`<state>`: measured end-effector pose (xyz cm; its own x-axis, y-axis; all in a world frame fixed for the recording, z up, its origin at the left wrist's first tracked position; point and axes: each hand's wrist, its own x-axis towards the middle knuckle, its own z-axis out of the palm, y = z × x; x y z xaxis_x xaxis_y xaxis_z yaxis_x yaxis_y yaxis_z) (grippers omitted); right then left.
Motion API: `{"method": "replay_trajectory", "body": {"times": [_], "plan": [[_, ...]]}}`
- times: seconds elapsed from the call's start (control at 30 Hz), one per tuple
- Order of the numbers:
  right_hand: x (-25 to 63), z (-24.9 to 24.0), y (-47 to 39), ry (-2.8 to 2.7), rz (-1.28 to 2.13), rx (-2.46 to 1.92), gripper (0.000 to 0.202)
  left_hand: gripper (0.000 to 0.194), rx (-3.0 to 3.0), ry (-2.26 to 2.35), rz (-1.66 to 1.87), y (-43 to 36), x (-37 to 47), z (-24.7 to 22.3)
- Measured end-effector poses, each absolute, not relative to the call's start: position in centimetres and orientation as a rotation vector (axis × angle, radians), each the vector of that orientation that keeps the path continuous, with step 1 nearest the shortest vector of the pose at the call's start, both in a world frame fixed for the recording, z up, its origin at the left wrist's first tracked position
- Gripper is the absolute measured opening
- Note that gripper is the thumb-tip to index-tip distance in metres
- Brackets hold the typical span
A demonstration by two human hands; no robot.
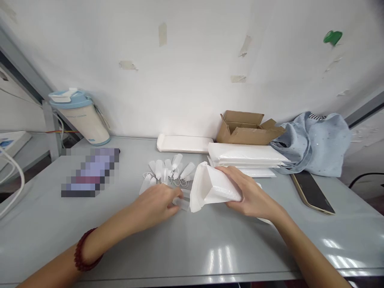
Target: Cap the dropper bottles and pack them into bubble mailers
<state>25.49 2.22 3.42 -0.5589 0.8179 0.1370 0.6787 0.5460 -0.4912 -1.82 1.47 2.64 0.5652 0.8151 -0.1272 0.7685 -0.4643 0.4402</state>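
My right hand (249, 194) grips a white padded envelope (223, 186), its mouth gaping toward the left. Just left of that mouth, my left hand (159, 204) has thumb and fingers closed around the end of a small translucent plastic piece (182, 203). Behind the left hand lies a loose group of small whitish plastic pieces (159, 168) with thin white cords. The left fingertips are partly hidden by the hand itself. The envelope's inside shows white, and its far end is hidden behind the right hand.
White padded envelopes (240, 154) are stacked behind my right hand, before an open cardboard box (249, 134). Against the wall lies a flat white package (186, 144). Light blue cloth (318, 140) and a phone (312, 192) are right; a tumbler (84, 118) and pixelated object (91, 172) left.
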Motion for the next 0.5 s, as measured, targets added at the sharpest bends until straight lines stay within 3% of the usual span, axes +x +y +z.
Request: {"method": "replay_trajectory", "body": {"times": [0.27, 0.37, 0.5], "plan": [[25.5, 2.9, 2.6, -2.397, 0.565, -1.331, 0.075, 0.014, 2.528, 1.074, 0.106, 1.5, -2.1, 2.5], [25.6, 2.6, 2.8, -2.438, 0.486, -1.370, 0.073, 0.012, 2.337, 1.002, 0.253, 1.2, -2.7, 3.5], [25.3, 2.3, 2.8, -2.501, 0.419, -1.333, 0.071, 0.027, 1.990, 0.929, 0.725, 1.2, -3.2, 4.7]]}}
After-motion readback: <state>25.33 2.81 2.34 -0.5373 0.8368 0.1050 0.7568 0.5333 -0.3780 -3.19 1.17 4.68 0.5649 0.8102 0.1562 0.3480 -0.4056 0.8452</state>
